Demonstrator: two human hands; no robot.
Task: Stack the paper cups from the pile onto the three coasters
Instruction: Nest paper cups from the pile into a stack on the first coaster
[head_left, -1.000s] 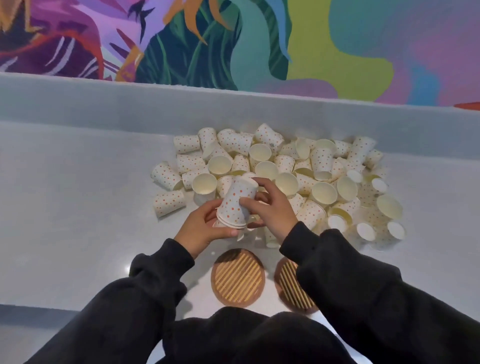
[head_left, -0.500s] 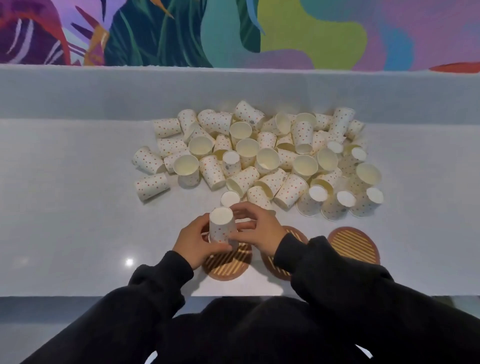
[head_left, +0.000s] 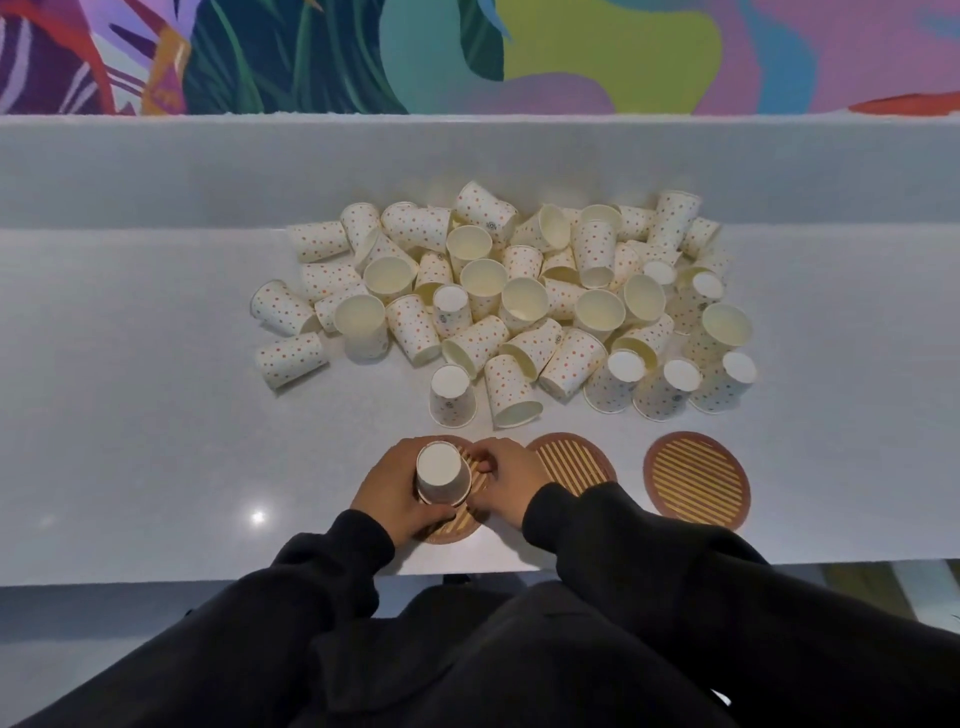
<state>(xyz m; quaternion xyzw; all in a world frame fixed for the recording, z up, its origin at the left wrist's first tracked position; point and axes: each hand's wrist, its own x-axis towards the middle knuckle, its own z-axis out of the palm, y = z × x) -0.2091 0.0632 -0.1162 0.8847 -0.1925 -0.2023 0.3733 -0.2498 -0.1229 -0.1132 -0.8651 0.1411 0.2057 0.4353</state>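
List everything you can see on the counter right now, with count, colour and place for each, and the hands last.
Pile of paper cups: dozens, too many to count exactly; cream with orange dots; middle of the counter, beyond the coasters, most lying on their sides, some upside down.
Held cups: a small nested stack, number unclear; same dotted cream; upside down on the left coaster.
Left coaster: one; brown rim with tan stripes; near edge, mostly covered by the hands.
Middle coaster: one; same colours; partly hidden by the right hand.
Right coaster: one; same colours; bare.
Counter: one; pale grey.
Mural wall: multicoloured; behind the counter.
Left hand: gripping the held cups.
Right hand: touching their right side; both sleeves black.
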